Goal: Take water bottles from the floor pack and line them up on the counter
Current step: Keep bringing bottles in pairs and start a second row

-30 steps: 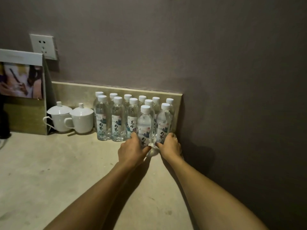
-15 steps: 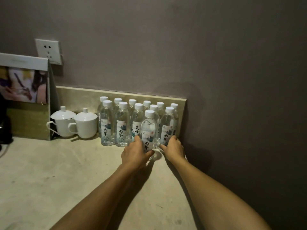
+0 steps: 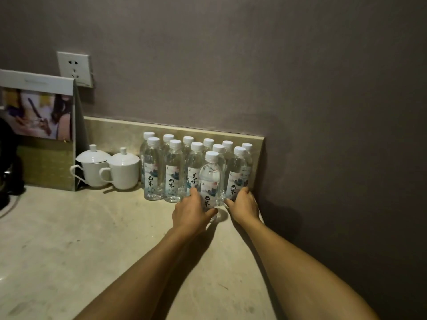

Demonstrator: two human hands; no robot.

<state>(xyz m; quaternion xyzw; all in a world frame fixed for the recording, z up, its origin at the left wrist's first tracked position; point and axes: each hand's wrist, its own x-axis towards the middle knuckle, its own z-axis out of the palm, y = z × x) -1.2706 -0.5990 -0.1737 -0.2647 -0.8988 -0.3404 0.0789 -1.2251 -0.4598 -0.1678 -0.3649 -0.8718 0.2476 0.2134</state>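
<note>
Several clear water bottles with white caps and pale labels stand in two rows [image 3: 174, 174] against the low backsplash on the counter [image 3: 92, 227]. One more bottle [image 3: 210, 179] stands just in front of the rows. My left hand [image 3: 191, 212] grips its lower part, thumb curled round the base. My right hand [image 3: 243, 205] holds the base of the rightmost front-row bottle [image 3: 236, 174], next to the side wall. The floor pack is out of view.
Two lidded white cups [image 3: 94, 167] [image 3: 124, 169] stand left of the bottles. A standing printed card [image 3: 39, 125] and a dark object [image 3: 7, 162] sit at the far left. A wall socket [image 3: 74, 68] is above. The side wall [image 3: 335, 181] bounds the counter on the right.
Both hands stay on the same two bottles with little visible movement. The view has shifted slightly, so everything sits lower in the frame.
</note>
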